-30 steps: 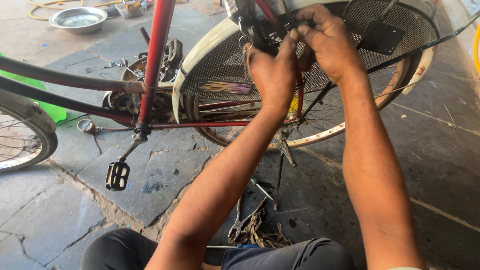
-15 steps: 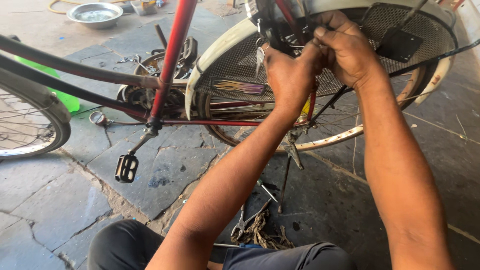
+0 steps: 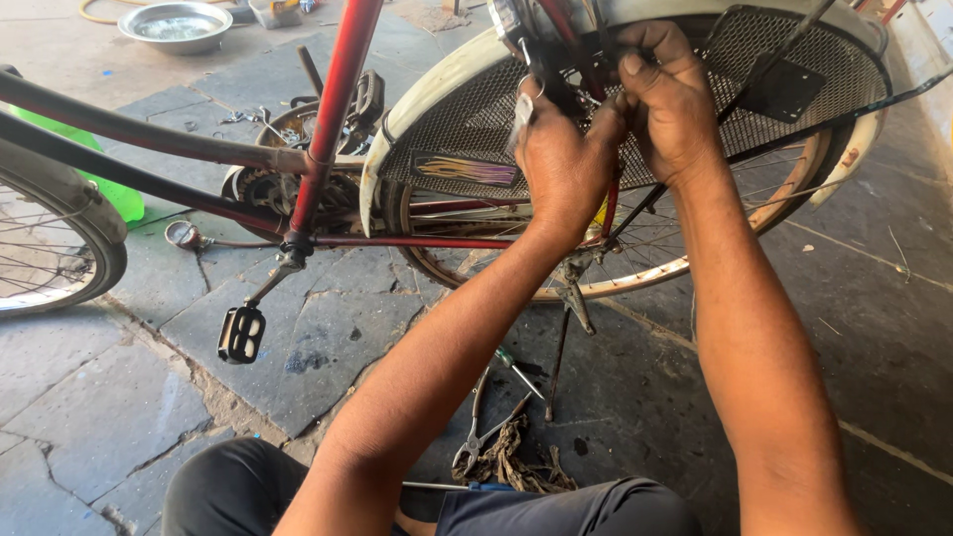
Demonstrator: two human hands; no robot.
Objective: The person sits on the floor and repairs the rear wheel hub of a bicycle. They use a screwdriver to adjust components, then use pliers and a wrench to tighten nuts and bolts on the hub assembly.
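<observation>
Two knees (image 3: 238, 491) in dark trousers are nearest, and between them on the stone floor (image 3: 99, 417) lie pliers (image 3: 481, 427), a small screwdriver (image 3: 516, 369) and a bundle of rags (image 3: 521, 465). Further away stands the bicycle: one black pedal (image 3: 241, 334) hangs low, a red frame tube (image 3: 333, 109) goes up, and the rear wheel (image 3: 784, 208) sits under a cream mudguard (image 3: 427, 94) with a mesh guard (image 3: 467, 129).

Both hands are up at the dark fitting (image 3: 556, 60) under the saddle area. The left hand (image 3: 561, 164) has its fingers curled tight around a part there; what exactly, I cannot tell. The right hand (image 3: 675, 109) also pinches closed on the same fitting, thumb on top.

The work looks in the middle: the fitting is not yet released, and the tools lie unused. Far behind is a metal bowl (image 3: 176, 24).
</observation>
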